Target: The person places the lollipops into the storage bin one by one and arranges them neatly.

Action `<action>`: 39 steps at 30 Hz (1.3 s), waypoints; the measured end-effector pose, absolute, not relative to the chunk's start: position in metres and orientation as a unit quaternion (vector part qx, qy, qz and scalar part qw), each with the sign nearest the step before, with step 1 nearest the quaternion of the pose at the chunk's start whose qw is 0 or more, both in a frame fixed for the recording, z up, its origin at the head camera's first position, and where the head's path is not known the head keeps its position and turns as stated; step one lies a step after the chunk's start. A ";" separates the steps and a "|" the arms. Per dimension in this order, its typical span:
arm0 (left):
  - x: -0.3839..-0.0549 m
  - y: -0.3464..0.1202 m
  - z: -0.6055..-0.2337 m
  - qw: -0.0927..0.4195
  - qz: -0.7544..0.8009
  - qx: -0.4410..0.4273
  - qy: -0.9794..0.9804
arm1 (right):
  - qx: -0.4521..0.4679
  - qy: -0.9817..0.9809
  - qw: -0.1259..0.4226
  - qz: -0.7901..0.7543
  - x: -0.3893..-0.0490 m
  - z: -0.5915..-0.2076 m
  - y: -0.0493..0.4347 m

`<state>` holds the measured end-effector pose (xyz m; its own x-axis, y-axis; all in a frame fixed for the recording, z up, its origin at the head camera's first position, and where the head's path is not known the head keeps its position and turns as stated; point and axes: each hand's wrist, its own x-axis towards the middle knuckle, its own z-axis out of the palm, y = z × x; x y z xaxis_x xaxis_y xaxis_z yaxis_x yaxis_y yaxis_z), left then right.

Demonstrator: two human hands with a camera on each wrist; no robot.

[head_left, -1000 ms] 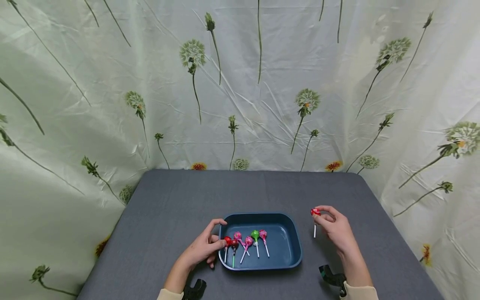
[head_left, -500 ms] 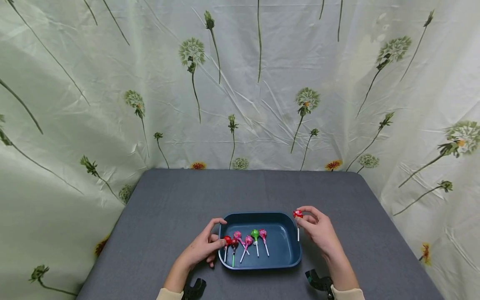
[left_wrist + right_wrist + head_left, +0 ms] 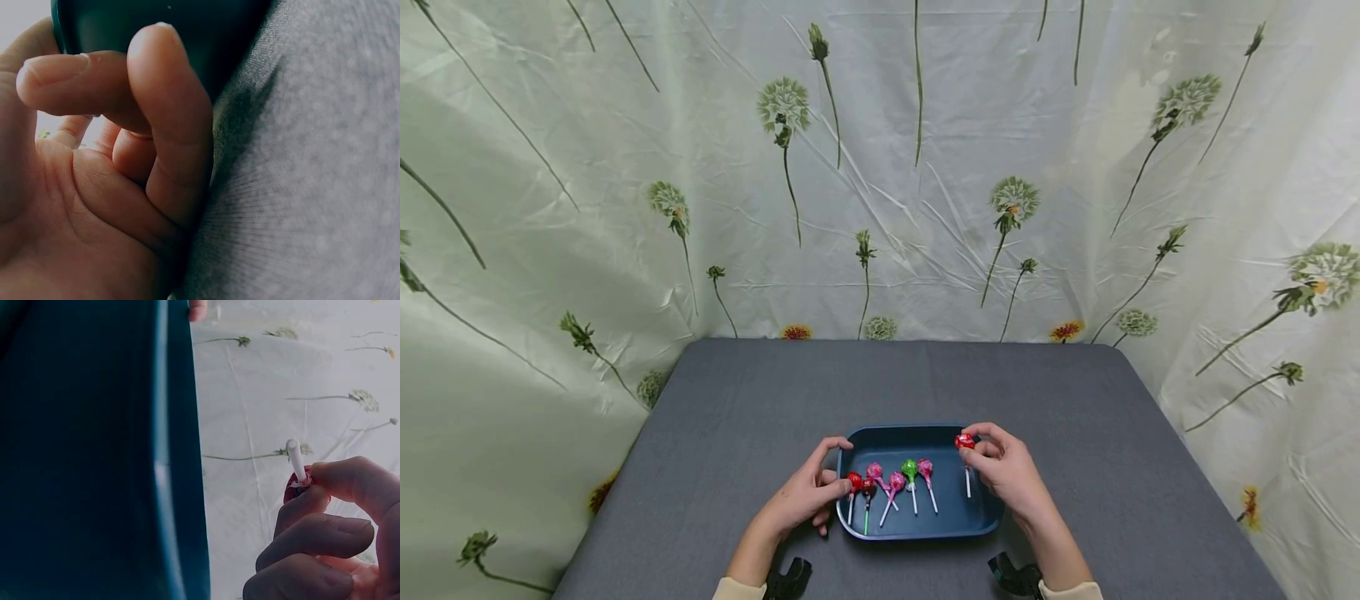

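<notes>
A blue rectangular tray (image 3: 957,523) lies on the table with several wrapped lollipops in its left and middle part: red, dark red, pink and a green lollipop (image 3: 910,469). At the tray's left end my left hand (image 3: 801,500) holds the rim, thumb over the edge and index finger at the far corner; its other fingers curl outside the wall in the left wrist view. My right hand (image 3: 1011,475) pinches a red lollipop (image 3: 965,442) by its head between thumb and index finger, stick pointing down, over the tray's right part. The right wrist view shows its white stick (image 3: 294,455).
The grey cloth-covered table (image 3: 775,392) extends around the tray on all sides. Behind it and at both sides hangs a pale curtain (image 3: 880,167) with dandelion prints. Black wrist mounts (image 3: 1015,575) sit below both hands.
My right hand has carried the red lollipop leftward, from beside the tray to over its right part. My left hand and the tray with its lollipops have stayed in place.
</notes>
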<state>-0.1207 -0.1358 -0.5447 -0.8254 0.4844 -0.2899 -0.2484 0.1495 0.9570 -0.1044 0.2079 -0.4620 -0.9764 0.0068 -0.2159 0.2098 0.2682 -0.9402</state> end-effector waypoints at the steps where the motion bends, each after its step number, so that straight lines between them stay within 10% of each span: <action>1: -0.121 -0.136 -0.545 0.283 0.646 0.084 0.704 | 0.066 0.793 0.085 -0.600 -0.104 -0.463 0.206; 39: -0.119 -0.135 -0.542 0.285 0.650 0.084 0.699 | 0.034 0.898 0.063 -0.435 -0.105 -0.498 0.165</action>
